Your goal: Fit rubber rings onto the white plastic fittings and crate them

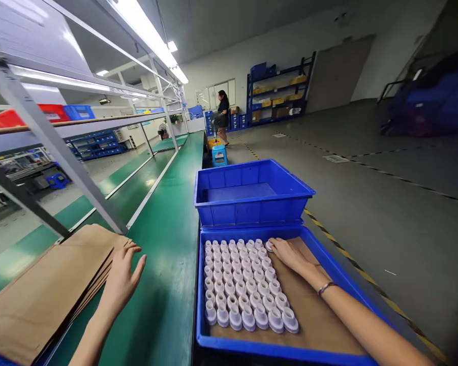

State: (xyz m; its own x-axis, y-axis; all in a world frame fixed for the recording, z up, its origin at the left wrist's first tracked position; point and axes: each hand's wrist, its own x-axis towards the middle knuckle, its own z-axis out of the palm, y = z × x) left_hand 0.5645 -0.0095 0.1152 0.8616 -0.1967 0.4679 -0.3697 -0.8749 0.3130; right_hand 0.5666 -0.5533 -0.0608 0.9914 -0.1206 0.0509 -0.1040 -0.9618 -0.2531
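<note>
My right hand (289, 254) reaches to the far side of a blue plastic bin (229, 343), its fingers closed on a small white flanged plastic part (269, 246) at the end of the back row. Beside it, several rows of matching white parts (247, 317) stand upright with their round necks facing up. They sit on a brown paper sheet (308, 325) that lines the bin, whose right portion holds no parts. Over the green belt, my left hand (124, 274) has its fingers apart and holds nothing. It is nearest to a stack of brown paper sheets (61, 274).
Another blue bin (251, 213) stands just beyond the filled one and has nothing in it. The green conveyor belt (168, 229) runs away along the left, beneath a metal frame (57, 137). Farther off are a blue stool (219, 155), a person (223, 117) and loaded shelves (276, 96).
</note>
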